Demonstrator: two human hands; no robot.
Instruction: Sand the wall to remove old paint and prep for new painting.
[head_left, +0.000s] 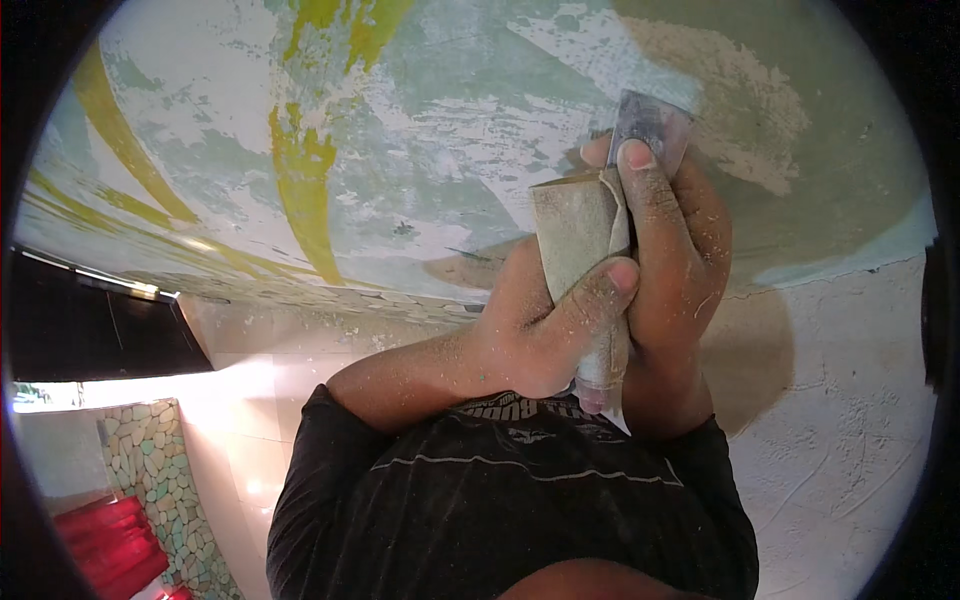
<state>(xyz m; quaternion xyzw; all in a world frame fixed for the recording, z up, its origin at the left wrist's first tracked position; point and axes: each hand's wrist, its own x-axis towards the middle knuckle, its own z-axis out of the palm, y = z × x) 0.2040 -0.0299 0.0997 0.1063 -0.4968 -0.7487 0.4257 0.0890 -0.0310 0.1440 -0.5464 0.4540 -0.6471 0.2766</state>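
My left hand grips a folded piece of sandpaper, its thumb laid across the front. The sandpaper stands roughly upright before my chest and looks wrapped around something narrow, mostly hidden. Above it, my right hand pinches a flat grey scraper blade, with the thumb pressed on its face. Whether the blade's lower end runs into the sandpaper cannot be seen. Pale dust coats both hands and forearms. Close beyond them is a wall with patchy green and white paint and curved yellow bands.
Plain, rough plaster covers the surface to the right. Floor tiles lie to the left, beside a strip of pebble stone. Red cloth shows at lower left, below a dark panel.
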